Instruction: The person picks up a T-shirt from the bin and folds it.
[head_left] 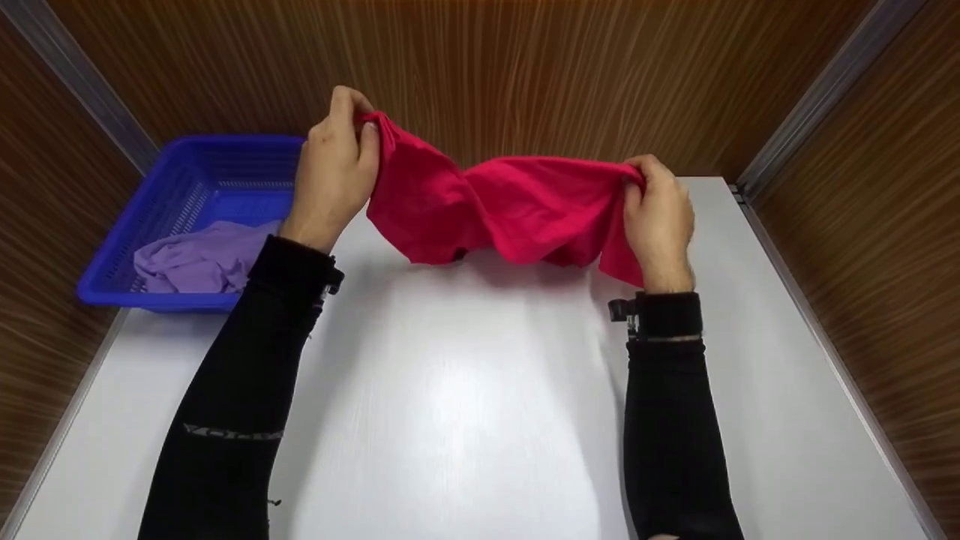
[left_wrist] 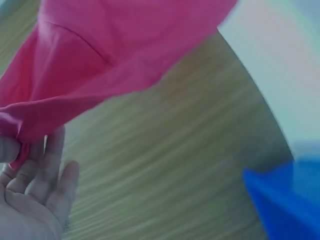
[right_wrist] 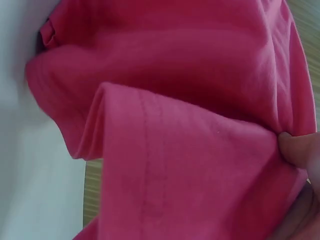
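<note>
A red garment [head_left: 540,202] hangs in folds between both hands over the far part of the white table. My left hand [head_left: 334,165] pinches one top corner of it, beside the blue basket and higher than the other hand. In the left wrist view the thumb presses the cloth [left_wrist: 125,40] against the fingers, and the outer fingers stretch out. My right hand [head_left: 661,221] grips the opposite end, the thumb on top of the fabric. Up close in the right wrist view, a stitched hem [right_wrist: 152,150] and a folded-over flap show.
A blue plastic basket [head_left: 112,232] with slotted sides stands at the back left, a lilac cloth [head_left: 202,259] crumpled inside. Wood-grain panels [head_left: 525,75] close off the back and both sides of the white table [head_left: 450,420].
</note>
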